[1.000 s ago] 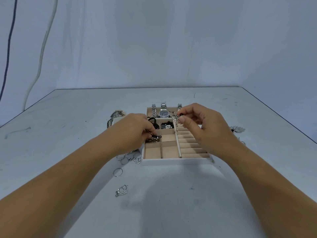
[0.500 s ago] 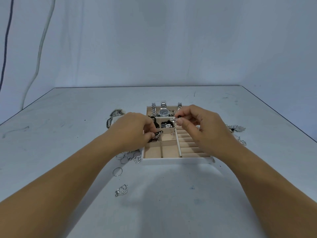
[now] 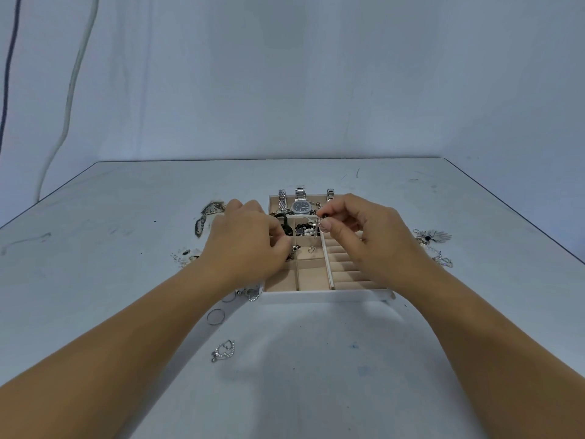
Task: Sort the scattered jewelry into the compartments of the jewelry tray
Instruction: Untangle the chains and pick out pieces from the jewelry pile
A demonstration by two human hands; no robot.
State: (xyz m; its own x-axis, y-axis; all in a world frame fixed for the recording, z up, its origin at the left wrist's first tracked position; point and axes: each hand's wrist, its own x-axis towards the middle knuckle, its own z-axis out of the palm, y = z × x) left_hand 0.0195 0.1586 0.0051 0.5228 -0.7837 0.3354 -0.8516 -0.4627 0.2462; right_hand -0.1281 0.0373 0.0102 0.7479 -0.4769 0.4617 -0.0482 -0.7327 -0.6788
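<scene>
Head-worn view, forward-down over table

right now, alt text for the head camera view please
Two bare hands work over a white-rimmed, beige-lined jewelry tray on a pale grey table: the right hand pinches a small silver piece with a black bead, the left hand holds a dark chain piece over a left compartment. A silver wristwatch lies in the back row.
</scene>
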